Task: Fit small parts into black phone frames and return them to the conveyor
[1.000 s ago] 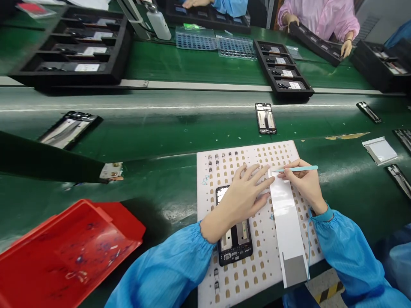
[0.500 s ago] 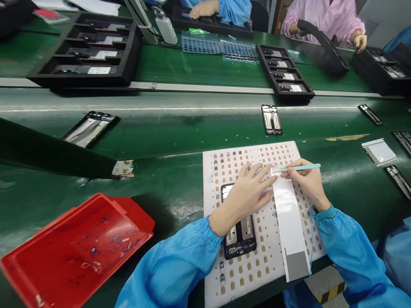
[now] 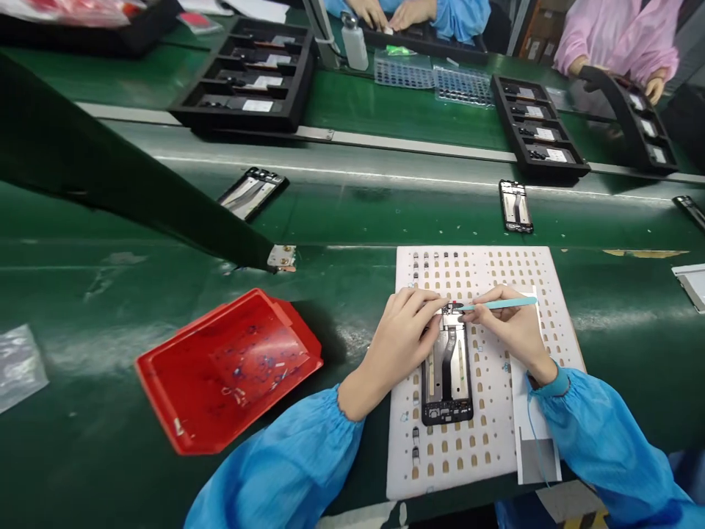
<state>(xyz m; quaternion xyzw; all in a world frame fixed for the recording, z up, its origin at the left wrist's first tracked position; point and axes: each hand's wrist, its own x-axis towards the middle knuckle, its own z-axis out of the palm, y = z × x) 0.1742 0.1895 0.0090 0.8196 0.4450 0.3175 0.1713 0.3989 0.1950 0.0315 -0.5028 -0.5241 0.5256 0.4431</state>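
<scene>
A black phone frame (image 3: pixel 447 367) with a dark ribbon cable down its middle lies on a white board (image 3: pixel 496 441) with rows of small slots. My left hand (image 3: pixel 399 334) holds the frame at its upper left, thumb and fingertips at the top edge. Pinched in my right hand (image 3: pixel 510 330) are teal tweezers (image 3: pixel 510 303), their tip over the frame's top end. Whatever the tip touches is too small to make out. Under my right wrist lies a white strip (image 3: pixel 526 411) with a grey end. A teal band (image 3: pixel 559 382) circles that wrist.
Left of the board stands a red bin (image 3: pixel 220 375) with tiny scraps. A dark green post (image 3: pixel 165 209) slants in from the left. Further phone frames (image 3: pixel 516 206) lie behind the board. Black trays (image 3: pixel 291 110) stand beyond the metal rail, where co-workers' hands (image 3: pixel 416 13) are at work.
Both hands have shifted from the white strip to the top of the phone frame, the tweezers moving left with my right hand. My view has turned left. A co-worker's black tray has tilted.
</scene>
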